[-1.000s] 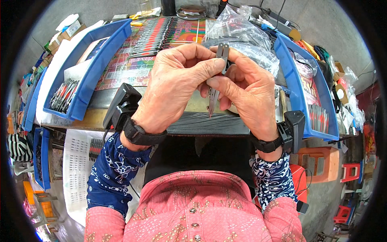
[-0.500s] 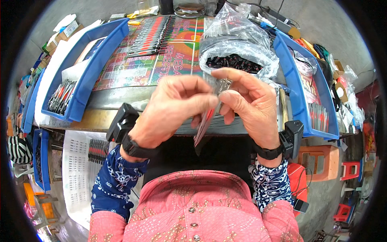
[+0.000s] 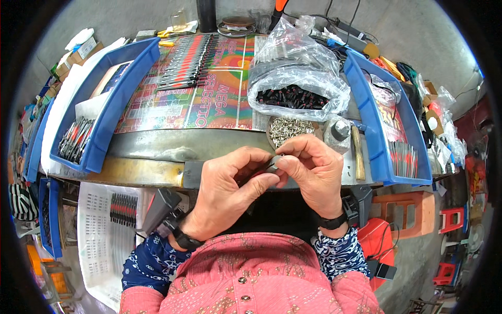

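Note:
My left hand (image 3: 230,180) is closed around a slim dark piece with a grey end (image 3: 273,163), held just off the table's front edge. Most of that piece is hidden by the fingers. Against its grey end, my right hand (image 3: 309,165) is closed in a pinch of thumb and forefinger. Whatever small thing the right fingertips hold is too covered to make out. Directly behind the hands stands a round dish of small silvery metal pieces (image 3: 288,130). Farther back lies a clear plastic bag (image 3: 314,107) of black parts with red marks.
Slim red-and-black pieces (image 3: 188,60) lie in a row on the patterned sheet (image 3: 157,112). Blue trays (image 3: 99,152) (image 3: 366,107) flank the table. A wooden-handled hammer (image 3: 357,152) lies at right, beside a wrapped dark-topped container (image 3: 340,131). A white basket (image 3: 94,246) stands lower left.
Both hands have come lower and nearer my body, uncovering the dish. The slim piece, hanging downward before, is now mostly inside the left hand, with the right fingertips at its end.

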`<state>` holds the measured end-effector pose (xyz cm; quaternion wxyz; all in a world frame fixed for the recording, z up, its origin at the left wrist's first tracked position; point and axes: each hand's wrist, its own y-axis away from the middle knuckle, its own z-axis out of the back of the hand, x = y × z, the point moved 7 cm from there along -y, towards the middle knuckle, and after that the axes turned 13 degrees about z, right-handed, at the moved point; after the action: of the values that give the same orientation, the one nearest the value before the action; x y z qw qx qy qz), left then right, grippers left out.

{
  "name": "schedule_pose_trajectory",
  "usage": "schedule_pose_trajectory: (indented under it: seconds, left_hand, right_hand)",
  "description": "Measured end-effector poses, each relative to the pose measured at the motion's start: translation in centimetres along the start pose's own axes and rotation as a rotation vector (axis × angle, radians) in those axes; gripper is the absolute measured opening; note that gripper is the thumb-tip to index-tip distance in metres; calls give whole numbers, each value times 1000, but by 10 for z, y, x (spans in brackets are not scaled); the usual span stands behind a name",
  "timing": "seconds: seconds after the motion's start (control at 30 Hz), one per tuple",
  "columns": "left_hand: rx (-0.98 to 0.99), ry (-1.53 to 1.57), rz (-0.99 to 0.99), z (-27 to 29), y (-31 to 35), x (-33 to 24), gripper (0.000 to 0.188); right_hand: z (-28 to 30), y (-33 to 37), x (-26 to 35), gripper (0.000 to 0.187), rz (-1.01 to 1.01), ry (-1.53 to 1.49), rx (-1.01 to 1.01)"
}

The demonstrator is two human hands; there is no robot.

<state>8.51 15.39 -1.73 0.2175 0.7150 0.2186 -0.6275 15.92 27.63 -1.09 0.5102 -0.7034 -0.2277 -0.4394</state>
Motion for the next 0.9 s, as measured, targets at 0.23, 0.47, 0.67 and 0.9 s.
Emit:
schedule_pose_trajectory:
  seconds: [0.23, 0.47, 0.67, 0.9]
  left_hand:
    - [-239, -446, -321, 1, 1, -11, 20]
    - [-258, -513, -340, 8, -5, -7, 20]
    - [-251, -598, -328, 20, -7, -6, 21]
    - [-264, -621, -345, 37, -5, -7, 21]
  right_hand:
    - [0, 1, -8, 16, 6, 14, -22]
    - [2, -13, -11, 14, -108, 157, 132]
    - [36, -70, -3, 16, 137, 761, 157]
    - [46, -118, -46, 27, 286, 1318, 338]
